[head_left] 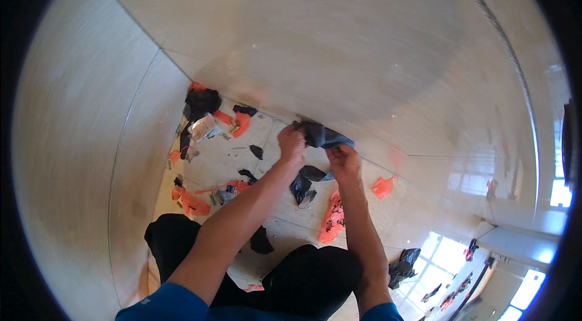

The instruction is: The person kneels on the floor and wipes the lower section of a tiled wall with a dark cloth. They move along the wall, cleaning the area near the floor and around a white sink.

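Note:
Both my hands grip a limp dark grey-blue piece (324, 135), stretched between them just in front of the wall. Whether it is cloth or thin plastic, I cannot tell. My left hand (292, 141) is closed on its left end. At its lower right edge, the fingers of my right hand (344, 160) pinch it. Below, between my forearms, a crumpled black plastic bag (300, 187) lies on the tiled floor. An orange plastic bag (333, 219) with dark printing rests beside my right forearm.
Tiled walls (339, 36) rise close ahead and at the left. Torn bag scraps and litter lie in the left corner, including a black bundle (202, 103), a clear packet (204, 127) and an orange scrap (191, 201). At the right are another orange scrap (382, 187) and a black bag (404, 266).

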A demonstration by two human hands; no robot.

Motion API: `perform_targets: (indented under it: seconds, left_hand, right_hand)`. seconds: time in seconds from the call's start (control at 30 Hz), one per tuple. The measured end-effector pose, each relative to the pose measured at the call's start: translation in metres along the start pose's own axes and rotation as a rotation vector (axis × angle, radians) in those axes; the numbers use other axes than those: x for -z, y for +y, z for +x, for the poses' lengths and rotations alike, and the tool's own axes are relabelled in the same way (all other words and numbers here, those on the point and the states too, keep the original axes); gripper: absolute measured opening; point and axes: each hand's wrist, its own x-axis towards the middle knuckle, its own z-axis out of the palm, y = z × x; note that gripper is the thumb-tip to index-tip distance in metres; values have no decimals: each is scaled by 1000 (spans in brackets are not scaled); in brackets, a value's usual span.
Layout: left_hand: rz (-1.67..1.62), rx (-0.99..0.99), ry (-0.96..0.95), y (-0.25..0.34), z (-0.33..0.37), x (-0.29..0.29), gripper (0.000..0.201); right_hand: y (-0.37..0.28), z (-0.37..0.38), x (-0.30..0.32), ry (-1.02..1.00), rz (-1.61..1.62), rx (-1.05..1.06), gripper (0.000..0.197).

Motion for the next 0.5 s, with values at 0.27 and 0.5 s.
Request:
perform_targets:
  seconds: [0.27, 0.5]
  left_hand:
    - [299, -126, -188, 2, -56, -52, 15]
    - [150, 42, -337, -41, -97, -104, 16]
  right_hand:
    - [-28, 21, 89, -328, 200, 59, 25]
    - [-87, -36, 75, -11, 25, 402, 35]
